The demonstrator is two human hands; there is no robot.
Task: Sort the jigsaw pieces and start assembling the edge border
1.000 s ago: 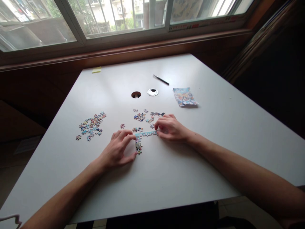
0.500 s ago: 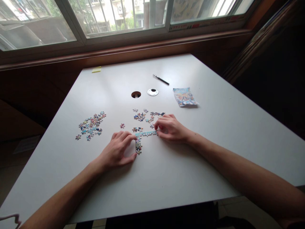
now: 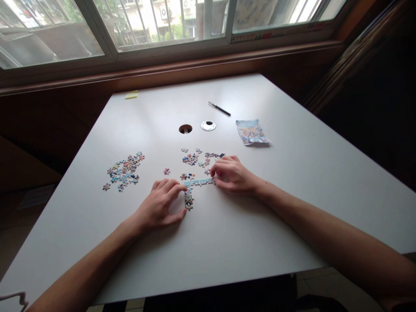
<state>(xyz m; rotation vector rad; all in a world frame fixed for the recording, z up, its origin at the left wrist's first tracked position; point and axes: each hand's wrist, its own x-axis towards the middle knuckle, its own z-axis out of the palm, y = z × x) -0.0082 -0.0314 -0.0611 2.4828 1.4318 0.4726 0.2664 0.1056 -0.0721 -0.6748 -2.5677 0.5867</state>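
A corner-shaped run of joined jigsaw pieces [image 3: 199, 182] lies on the white table, with a light blue top strip and a darker column down its left side. My left hand [image 3: 164, 201] braces that column from the left, index fingertip at the corner and thumb at the lower end, the palm arched off the table. At the strip's right end, my right hand [image 3: 232, 174] pinches a jigsaw piece between thumb and index finger; most of that piece is hidden by the fingers. Loose jigsaw pieces [image 3: 190, 159] are scattered just beyond the strip, some partly behind my right hand.
A larger pile of jigsaw pieces [image 3: 125, 172] lies to the left, and a single piece [image 3: 167, 171] sits near my left knuckles. Farther back are a round table hole [image 3: 185, 129], its metal cover [image 3: 208, 125], a pen [image 3: 219, 108] and a printed picture packet [image 3: 252, 132].
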